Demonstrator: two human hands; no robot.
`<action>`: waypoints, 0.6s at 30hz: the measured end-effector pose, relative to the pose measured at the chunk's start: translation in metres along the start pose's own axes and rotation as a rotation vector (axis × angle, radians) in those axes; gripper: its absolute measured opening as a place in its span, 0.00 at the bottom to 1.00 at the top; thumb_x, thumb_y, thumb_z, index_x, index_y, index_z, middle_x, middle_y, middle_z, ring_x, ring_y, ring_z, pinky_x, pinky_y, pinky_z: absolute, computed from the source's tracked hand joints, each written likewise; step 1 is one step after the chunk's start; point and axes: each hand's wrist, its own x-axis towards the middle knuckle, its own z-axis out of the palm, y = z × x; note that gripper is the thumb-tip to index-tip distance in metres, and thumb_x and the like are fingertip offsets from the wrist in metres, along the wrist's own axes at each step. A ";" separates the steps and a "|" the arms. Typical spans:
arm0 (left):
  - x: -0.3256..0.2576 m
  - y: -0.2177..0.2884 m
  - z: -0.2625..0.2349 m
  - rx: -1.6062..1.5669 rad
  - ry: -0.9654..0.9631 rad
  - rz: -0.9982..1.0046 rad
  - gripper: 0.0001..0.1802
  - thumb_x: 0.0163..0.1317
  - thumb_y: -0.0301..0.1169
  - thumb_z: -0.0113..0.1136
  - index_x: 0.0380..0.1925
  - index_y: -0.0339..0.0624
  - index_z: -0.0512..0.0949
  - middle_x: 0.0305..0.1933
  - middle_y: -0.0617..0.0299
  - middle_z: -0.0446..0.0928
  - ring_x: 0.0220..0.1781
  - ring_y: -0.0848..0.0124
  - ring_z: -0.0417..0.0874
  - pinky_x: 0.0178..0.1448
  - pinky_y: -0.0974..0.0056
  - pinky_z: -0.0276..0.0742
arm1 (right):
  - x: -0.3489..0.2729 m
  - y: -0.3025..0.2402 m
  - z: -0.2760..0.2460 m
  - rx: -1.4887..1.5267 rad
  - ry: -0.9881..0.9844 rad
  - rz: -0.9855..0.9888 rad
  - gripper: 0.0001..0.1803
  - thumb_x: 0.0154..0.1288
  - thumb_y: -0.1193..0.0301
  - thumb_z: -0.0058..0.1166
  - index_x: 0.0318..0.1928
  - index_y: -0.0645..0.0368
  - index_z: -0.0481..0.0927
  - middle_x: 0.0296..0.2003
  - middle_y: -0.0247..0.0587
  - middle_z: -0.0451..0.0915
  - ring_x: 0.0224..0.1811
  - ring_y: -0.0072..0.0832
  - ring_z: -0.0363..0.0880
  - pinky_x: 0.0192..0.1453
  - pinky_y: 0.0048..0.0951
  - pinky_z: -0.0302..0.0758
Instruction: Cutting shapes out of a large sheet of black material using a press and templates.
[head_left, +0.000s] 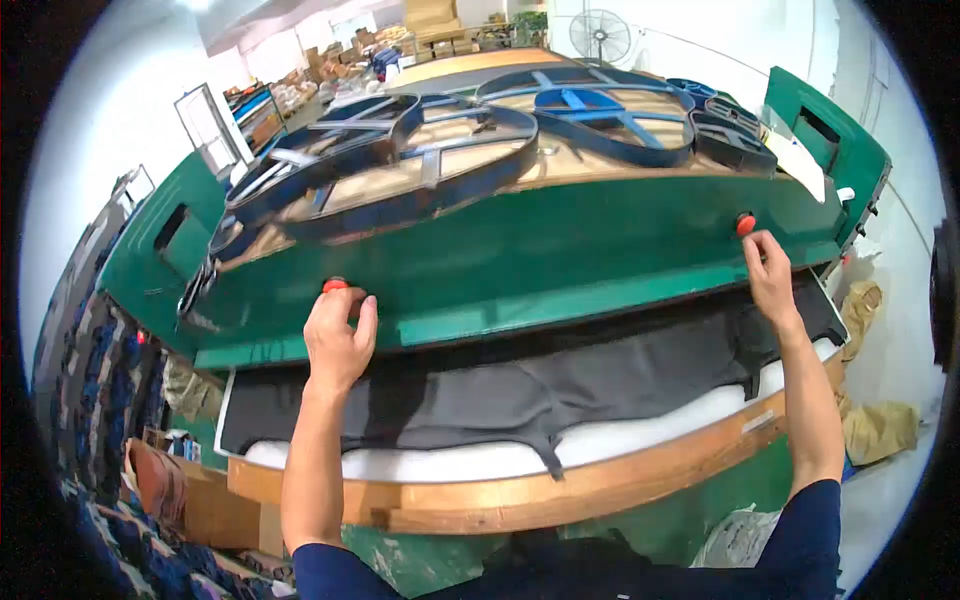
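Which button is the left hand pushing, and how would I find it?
Find the big green machine. On its front face, left of middle, the left hand touches a red button. Another red button sits far right, by the right hand.

Blue steel cutting dies (470,130), curved and ring-shaped, lie on wooden board top centre. White pedestal fan (600,35) stands upper right by wall. Stacked brown cardboard boxes (432,22) at top centre, far back. White-framed door panel (208,125) leans upper left. Tan crumpled bags (880,425) on floor at right edge. Brown cardboard carton (195,500) sits lower left.
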 end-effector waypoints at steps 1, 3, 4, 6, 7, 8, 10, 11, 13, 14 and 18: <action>0.007 -0.005 0.012 0.046 -0.014 -0.001 0.05 0.55 0.26 0.63 0.26 0.39 0.76 0.24 0.54 0.74 0.27 0.53 0.76 0.32 0.53 0.72 | 0.011 0.006 0.001 -0.038 0.001 0.001 0.10 0.72 0.69 0.49 0.37 0.65 0.74 0.27 0.44 0.71 0.31 0.29 0.71 0.38 0.30 0.70; 0.006 -0.005 0.022 0.090 0.006 0.011 0.07 0.55 0.27 0.63 0.24 0.41 0.74 0.23 0.54 0.73 0.25 0.54 0.75 0.31 0.53 0.71 | 0.022 0.021 0.008 -0.060 0.041 -0.044 0.10 0.72 0.70 0.48 0.35 0.65 0.71 0.27 0.49 0.70 0.30 0.36 0.71 0.37 0.33 0.69; 0.003 -0.006 0.024 0.103 0.019 0.027 0.09 0.55 0.28 0.63 0.23 0.41 0.73 0.23 0.54 0.73 0.26 0.53 0.75 0.31 0.53 0.71 | 0.023 0.017 0.012 -0.150 0.028 -0.036 0.10 0.72 0.70 0.47 0.35 0.65 0.69 0.27 0.51 0.69 0.30 0.41 0.71 0.37 0.36 0.69; 0.005 -0.003 0.024 0.123 -0.016 0.023 0.09 0.55 0.28 0.62 0.24 0.40 0.71 0.23 0.54 0.73 0.27 0.52 0.75 0.32 0.53 0.71 | 0.024 0.020 0.018 -0.279 0.072 -0.167 0.10 0.73 0.71 0.45 0.34 0.63 0.66 0.29 0.54 0.69 0.33 0.54 0.70 0.36 0.44 0.68; 0.008 -0.001 0.024 0.148 -0.032 0.026 0.09 0.55 0.28 0.62 0.24 0.40 0.71 0.23 0.53 0.72 0.28 0.52 0.76 0.33 0.53 0.71 | 0.026 0.022 0.018 -0.269 0.074 -0.169 0.10 0.73 0.71 0.45 0.34 0.63 0.66 0.29 0.54 0.69 0.33 0.54 0.70 0.36 0.44 0.68; 0.008 0.000 0.025 0.158 -0.029 0.028 0.09 0.55 0.28 0.62 0.24 0.40 0.71 0.23 0.53 0.72 0.28 0.52 0.76 0.33 0.53 0.71 | 0.028 0.021 0.016 -0.257 0.035 -0.160 0.10 0.73 0.71 0.45 0.34 0.63 0.66 0.29 0.54 0.70 0.34 0.54 0.71 0.37 0.46 0.68; 0.007 -0.002 0.029 0.232 -0.079 -0.007 0.08 0.56 0.28 0.61 0.27 0.40 0.71 0.25 0.52 0.73 0.30 0.52 0.76 0.34 0.51 0.72 | 0.031 0.020 0.013 -0.232 -0.009 -0.146 0.09 0.72 0.70 0.46 0.35 0.62 0.68 0.30 0.55 0.72 0.35 0.56 0.72 0.37 0.48 0.69; 0.006 -0.004 0.029 0.243 -0.073 -0.003 0.08 0.56 0.28 0.61 0.27 0.40 0.71 0.25 0.52 0.73 0.30 0.52 0.76 0.34 0.51 0.72 | 0.031 0.016 0.014 -0.238 -0.039 -0.105 0.09 0.72 0.69 0.46 0.35 0.62 0.68 0.31 0.55 0.73 0.36 0.57 0.73 0.38 0.48 0.70; 0.006 -0.001 0.028 0.239 -0.118 -0.016 0.08 0.56 0.29 0.61 0.29 0.39 0.71 0.27 0.51 0.74 0.32 0.51 0.76 0.36 0.50 0.73 | 0.033 0.018 0.011 -0.247 -0.069 -0.106 0.09 0.72 0.68 0.46 0.36 0.62 0.68 0.32 0.56 0.74 0.37 0.57 0.74 0.38 0.49 0.70; 0.008 0.004 0.026 0.264 -0.186 -0.094 0.09 0.56 0.30 0.62 0.30 0.39 0.72 0.29 0.51 0.75 0.34 0.50 0.77 0.38 0.50 0.74 | 0.035 0.015 0.007 -0.232 -0.099 -0.075 0.10 0.72 0.68 0.46 0.36 0.61 0.68 0.32 0.56 0.74 0.37 0.58 0.74 0.39 0.49 0.71; 0.004 0.014 0.016 0.234 -0.236 -0.173 0.12 0.55 0.32 0.64 0.34 0.38 0.74 0.33 0.50 0.77 0.39 0.49 0.79 0.44 0.50 0.75 | 0.036 0.013 -0.004 -0.122 -0.136 -0.032 0.11 0.72 0.67 0.46 0.35 0.62 0.71 0.34 0.56 0.76 0.37 0.58 0.74 0.41 0.50 0.71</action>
